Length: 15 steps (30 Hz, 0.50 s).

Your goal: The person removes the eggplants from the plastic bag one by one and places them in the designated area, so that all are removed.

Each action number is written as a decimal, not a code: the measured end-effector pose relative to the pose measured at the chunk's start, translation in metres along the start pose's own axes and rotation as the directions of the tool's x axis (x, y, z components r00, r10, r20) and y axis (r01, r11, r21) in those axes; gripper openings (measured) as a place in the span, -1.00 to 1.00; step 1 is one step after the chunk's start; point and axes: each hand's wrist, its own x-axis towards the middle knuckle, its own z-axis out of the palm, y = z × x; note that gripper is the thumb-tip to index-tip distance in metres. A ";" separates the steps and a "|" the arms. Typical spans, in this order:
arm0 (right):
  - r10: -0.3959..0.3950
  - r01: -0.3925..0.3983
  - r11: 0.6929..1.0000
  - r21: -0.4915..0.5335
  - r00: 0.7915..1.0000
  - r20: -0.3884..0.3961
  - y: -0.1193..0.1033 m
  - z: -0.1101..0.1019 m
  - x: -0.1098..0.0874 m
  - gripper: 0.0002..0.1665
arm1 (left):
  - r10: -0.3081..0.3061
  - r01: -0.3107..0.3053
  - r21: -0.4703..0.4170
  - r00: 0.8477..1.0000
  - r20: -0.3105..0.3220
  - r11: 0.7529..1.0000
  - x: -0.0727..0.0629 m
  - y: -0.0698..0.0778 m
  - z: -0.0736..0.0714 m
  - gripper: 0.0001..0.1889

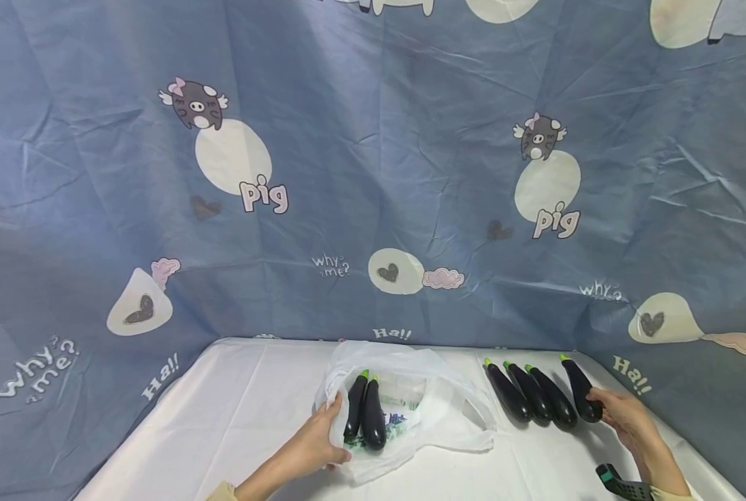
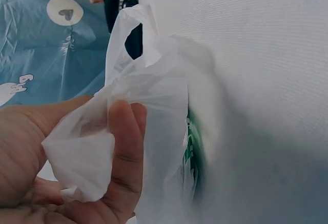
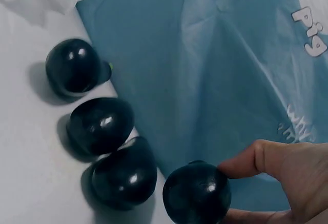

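A white plastic bag (image 1: 438, 417) lies spread on the table, its mouth toward me. Two dark eggplants (image 1: 374, 415) rest side by side in it, green stems pointing away. My left hand (image 1: 313, 440) grips the bag's left edge; in the left wrist view, thin white plastic (image 2: 84, 167) is bunched between thumb and fingers. At the right, my right hand (image 1: 626, 416) pinches the lower end of another eggplant (image 1: 581, 390) between thumb and fingers. Whether that eggplant touches the table cannot be told. Three more eggplants (image 3: 101, 126) lie in a slanted row just left of it.
A white cloth covers the table (image 1: 223, 410). Behind it and at both sides hangs a blue curtain (image 1: 323, 174) printed with pigs and words. A dark band with a small screen (image 1: 623, 481) is on my right wrist.
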 end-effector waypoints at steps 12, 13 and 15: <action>0.047 -0.048 0.999 -0.004 0.998 -0.050 0.019 -0.003 0.005 -0.52 | -0.014 0.011 -0.040 0.997 -0.077 0.999 0.001 0.004 -0.002 0.08; 0.052 -0.052 0.999 -0.002 0.997 -0.053 0.019 -0.002 0.006 -0.52 | -0.009 0.005 -0.043 0.996 -0.087 0.999 0.001 0.004 -0.003 0.07; 0.061 -0.061 0.998 -0.005 0.996 -0.069 0.021 -0.001 0.007 -0.48 | 0.001 -0.006 -0.047 0.994 -0.110 0.999 0.002 0.005 -0.003 0.05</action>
